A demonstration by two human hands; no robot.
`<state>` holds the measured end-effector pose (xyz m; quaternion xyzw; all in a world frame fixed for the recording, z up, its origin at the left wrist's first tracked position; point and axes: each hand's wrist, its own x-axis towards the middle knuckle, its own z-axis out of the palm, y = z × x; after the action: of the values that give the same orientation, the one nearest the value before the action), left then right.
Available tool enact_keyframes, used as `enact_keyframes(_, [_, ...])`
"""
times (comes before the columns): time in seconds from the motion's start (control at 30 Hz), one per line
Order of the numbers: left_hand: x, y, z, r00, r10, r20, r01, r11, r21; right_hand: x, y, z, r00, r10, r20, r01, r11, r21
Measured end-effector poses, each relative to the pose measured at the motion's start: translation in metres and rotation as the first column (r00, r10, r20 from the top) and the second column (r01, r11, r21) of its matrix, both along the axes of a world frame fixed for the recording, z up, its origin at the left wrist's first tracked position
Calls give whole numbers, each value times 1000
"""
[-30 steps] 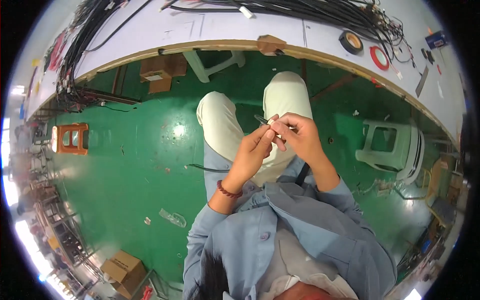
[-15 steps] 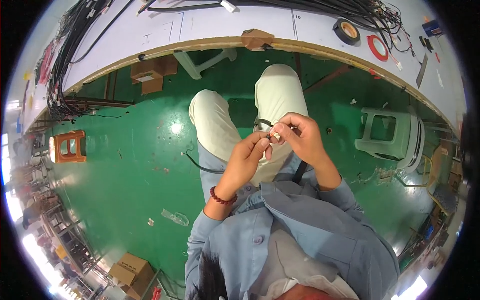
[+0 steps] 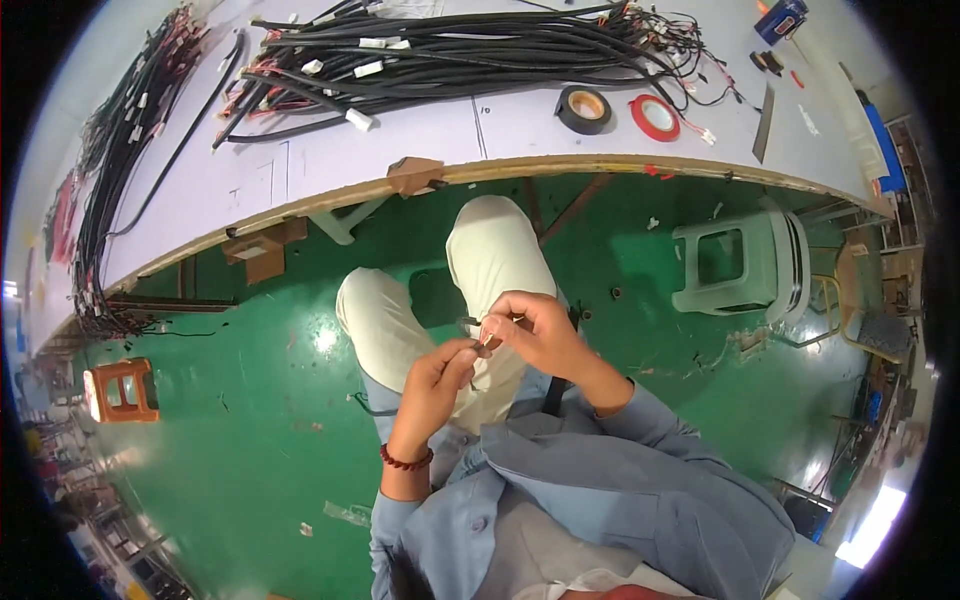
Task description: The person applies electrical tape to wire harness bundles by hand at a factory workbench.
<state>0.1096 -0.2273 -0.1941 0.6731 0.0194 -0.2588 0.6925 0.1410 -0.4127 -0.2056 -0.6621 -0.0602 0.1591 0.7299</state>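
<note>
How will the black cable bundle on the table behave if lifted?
The black cable bundle is probably springy: its strands lie in long, gentle curves. Probably heavy as one lift, given the many cables. Thin wires at its right end look floppy, likely to snag: they're splayed and tangled.

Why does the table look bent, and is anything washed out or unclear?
Head view: the fisheye lens bows the workbench edge; head view: a glare spot whitens the green floor, and a lower-right bright patch is blown out; head view: thin wires between left hand and right hand show too small for detail.
</note>
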Motion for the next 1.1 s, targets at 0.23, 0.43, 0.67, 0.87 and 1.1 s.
enact_keyframes(0.23, [-1,-1,-5,993,75,90,-80,996,48,5,-1,8,998,60,-30,-60,998,12])
enact_keyframes(0.43, [-4,-7,-8,952,289,97,-290,957,-12,51,-41,87,684,52,727,472,730,-495])
enact_keyframes(0.67, [-1,-14,-12,949,310,63,-304,948,-90,128,-84,96,593,244,767,634,445,-632])
enact_keyframes(0.87, [2,-16,-16,946,299,123,-283,950,-135,146,-91,92,572,261,778,627,473,-619])
enact_keyframes(1.1, [-2,-16,-9,950,311,-35,-312,934,-174,132,-83,105,648,185,739,571,524,-632])
